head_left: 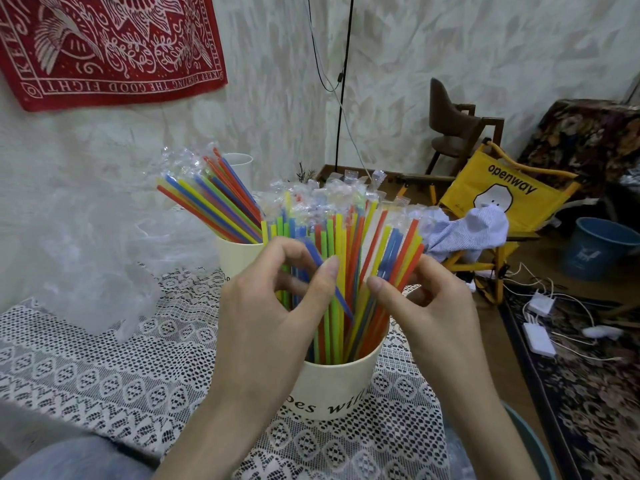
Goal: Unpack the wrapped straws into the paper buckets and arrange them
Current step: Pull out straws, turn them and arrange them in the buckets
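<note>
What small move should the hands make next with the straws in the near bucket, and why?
Probably straighten the blue straw: it lies slanted across the upright bundle in the near bucket, pinched by the left hand, while the right hand grips the straws beside it.

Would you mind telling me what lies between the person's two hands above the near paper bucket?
In the head view, wrapped straws standing in the near paper bucket fill the gap between the left hand and right hand.

Table [104, 368] with lace cloth: near bucket [332, 386] at 6 o'clock, second bucket [235, 254] at 11, crumpled clear plastic [93, 271] at 9.
</note>
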